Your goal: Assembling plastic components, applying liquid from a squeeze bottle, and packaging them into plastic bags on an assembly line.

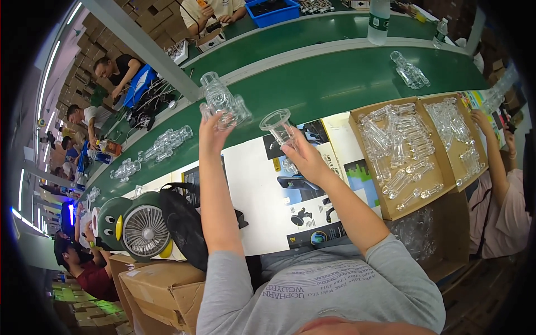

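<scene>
Over green bench (335, 72), left fingers (208, 121) grasping clear vessel (222, 101), right fingers (300, 142) grasping clear flared tube (282, 132)

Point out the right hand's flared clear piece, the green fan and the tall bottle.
Flared clear piece (282, 133), head view: just below its rim.
Green fan (147, 231), head view: grille centre.
Tall bottle (378, 23), head view: green label.

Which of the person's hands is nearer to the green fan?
The left hand. Holding a clear glass piece, it is above and to the right of the fan in the picture; the right hand, holding a wide-rimmed glass piece, is farther right.
</scene>
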Tool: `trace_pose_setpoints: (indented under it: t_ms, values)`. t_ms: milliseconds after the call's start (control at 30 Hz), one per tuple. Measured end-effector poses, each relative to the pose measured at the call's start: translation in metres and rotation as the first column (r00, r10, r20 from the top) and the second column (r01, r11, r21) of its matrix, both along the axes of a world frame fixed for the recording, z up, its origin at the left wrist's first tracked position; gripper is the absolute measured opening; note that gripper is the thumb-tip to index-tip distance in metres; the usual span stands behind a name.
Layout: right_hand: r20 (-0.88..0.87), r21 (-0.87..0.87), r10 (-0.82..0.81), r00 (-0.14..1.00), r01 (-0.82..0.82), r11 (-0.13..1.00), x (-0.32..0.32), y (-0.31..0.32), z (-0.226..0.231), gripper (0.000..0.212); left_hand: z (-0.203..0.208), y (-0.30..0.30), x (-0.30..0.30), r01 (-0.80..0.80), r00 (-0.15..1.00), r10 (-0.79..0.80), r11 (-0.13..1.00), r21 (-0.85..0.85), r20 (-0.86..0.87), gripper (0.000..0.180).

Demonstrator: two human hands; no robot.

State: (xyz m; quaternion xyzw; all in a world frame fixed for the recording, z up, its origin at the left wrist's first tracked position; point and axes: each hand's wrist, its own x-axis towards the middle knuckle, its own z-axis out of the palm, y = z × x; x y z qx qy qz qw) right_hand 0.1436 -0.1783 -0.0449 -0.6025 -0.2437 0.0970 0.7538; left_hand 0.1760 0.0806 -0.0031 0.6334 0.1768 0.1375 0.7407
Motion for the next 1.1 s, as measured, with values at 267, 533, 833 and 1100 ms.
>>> trace_pose_setpoints:
  t_ms: [267,533,833,1100]
  values:
    - [0.499,-0.384,-0.122,0.858,0.345,0.857,-0.023,0.008,0.015,0.063,-0.022,-0.03,-0.053,0.414,0.847,0.101,0.489,-0.767,0.522,0.054]
    - [0.684,-0.431,-0.154,0.713,0.565,0.703,-0.02,0.009,0.006,0.061,-0.034,-0.041,-0.062,0.328,0.857,-0.138,0.889,-0.319,0.496,0.075]
    - [0.703,-0.428,-0.175,0.689,0.607,0.67,-0.018,0.007,0.007,0.062,-0.029,-0.053,-0.064,0.318,0.871,-0.16,0.904,-0.285,0.465,0.079]
    - [0.708,-0.423,-0.183,0.682,0.617,0.663,-0.019,0.006,0.008,0.065,-0.024,-0.059,-0.065,0.302,0.871,-0.162,0.921,-0.246,0.464,0.082]
